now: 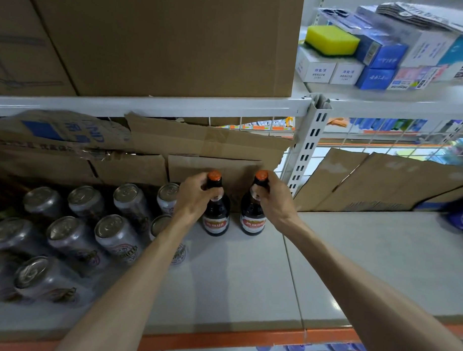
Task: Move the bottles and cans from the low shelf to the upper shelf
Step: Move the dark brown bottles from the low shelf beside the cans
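Note:
Two dark glass bottles with orange caps and red-and-white labels stand upright side by side on the grey shelf [234,275]. My left hand [195,197] grips the neck of the left bottle [216,222]. My right hand [275,200] grips the neck of the right bottle [252,220]. Both bottle bases rest on the shelf board near the cardboard at the back. Several silver cans [112,237] stand in rows left of the bottles; my left forearm hides part of two of them.
Torn cardboard sheets [200,145] line the back of this shelf. A white slotted upright [304,149] stands just right of the bottles. The shelf above carries large cardboard boxes [164,41], and to the right small blue and white boxes with a yellow sponge [332,39].

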Motion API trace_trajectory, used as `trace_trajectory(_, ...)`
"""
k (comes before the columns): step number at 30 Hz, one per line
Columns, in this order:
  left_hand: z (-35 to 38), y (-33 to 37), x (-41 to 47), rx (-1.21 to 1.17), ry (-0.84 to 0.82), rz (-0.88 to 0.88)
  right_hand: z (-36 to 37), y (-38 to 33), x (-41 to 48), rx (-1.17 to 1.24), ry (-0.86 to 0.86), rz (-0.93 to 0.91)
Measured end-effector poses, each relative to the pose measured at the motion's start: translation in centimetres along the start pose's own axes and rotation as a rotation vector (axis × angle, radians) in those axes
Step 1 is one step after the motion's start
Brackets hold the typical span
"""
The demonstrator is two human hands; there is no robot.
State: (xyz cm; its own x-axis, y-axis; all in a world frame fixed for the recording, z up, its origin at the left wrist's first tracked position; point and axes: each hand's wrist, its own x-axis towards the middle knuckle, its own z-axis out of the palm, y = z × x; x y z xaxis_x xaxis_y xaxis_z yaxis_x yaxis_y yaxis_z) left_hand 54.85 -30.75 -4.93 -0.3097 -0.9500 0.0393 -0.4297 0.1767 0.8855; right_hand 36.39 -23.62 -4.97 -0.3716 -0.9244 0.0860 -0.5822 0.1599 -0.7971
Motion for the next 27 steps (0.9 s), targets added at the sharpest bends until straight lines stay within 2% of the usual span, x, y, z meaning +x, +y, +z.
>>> trace_trajectory(8,0.0,-0.4,-0.1,0.024,-0.013,0.022,0.9,0.5,0.0,0.008,0.036,-0.031)
trace_trajectory(14,0.2,-0.5,-0.4,0.002,-0.058,-0.001,0.0,0.2,-0.1,-0.014,-0.035,-0.043)
trace_trajectory(16,0.5,-0.1,-0.6,-0.009,-0.012,-0.008,-0.2,0.1,-0.5,-0.001,-0.067,-0.045)
trace_trajectory(19,0.5,0.0,-0.6,-0.036,0.074,-0.028,-0.1,0.0,-0.7,0.054,-0.028,-0.025)
trace_trajectory(27,0.4,-0.1,-1.0,0.097,0.043,0.009,0.6,-0.4,-0.4,-0.128,0.073,0.024)
